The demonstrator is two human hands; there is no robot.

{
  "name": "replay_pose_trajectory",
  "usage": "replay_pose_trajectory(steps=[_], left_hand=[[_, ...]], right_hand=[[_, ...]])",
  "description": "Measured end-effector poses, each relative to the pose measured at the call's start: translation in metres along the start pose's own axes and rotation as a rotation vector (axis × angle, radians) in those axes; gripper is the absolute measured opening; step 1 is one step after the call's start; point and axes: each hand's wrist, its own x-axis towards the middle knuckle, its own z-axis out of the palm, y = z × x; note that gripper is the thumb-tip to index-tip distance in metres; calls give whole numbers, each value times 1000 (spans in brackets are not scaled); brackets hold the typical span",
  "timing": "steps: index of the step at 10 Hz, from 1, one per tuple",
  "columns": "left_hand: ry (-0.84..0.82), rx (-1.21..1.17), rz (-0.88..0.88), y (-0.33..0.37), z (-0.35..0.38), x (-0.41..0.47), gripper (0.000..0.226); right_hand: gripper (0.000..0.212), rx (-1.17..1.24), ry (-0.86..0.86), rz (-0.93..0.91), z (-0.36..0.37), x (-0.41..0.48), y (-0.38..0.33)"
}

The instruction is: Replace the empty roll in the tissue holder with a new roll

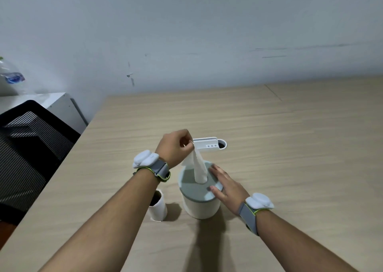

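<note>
A round white tissue holder stands upright on the wooden table, capped by a grey lid. A twisted strip of white tissue rises out of the hole in the middle of that lid. The left hand is above and just behind the holder, its thumb and forefinger pinched tight on the top end of the tissue, the other fingers curled in; the strip hangs taut from that pinch down into the lid's opening.

The right hand lies flat and relaxed on the right side of the lid, fingers spread and extended, gripping nothing. Its fingertips touch the grey surface just beside the base of the tissue, and the thumb rests near the lid's front rim.

The empty cardboard roll stands upright on the table just left of the holder, apart from it and partly under the left forearm. Neither hand touches it.

Behind the left hand lies a white plastic piece with a round opening at its right end; what it is cannot be told from this angle. Both wrists carry a grey band with a white pod. A black mesh chair sits off the table's left edge.
</note>
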Motion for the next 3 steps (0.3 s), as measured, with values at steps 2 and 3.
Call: replay_pose_trajectory(steps=[2,3], left_hand=[[-120,-13,-63,-8,-2,-15,30],[-62,-3,-101,-13,-24,-16,42]], right_hand=[[61,27,-53,-7,-3,0,-1],[51,73,16,13,-21,4,-7]])
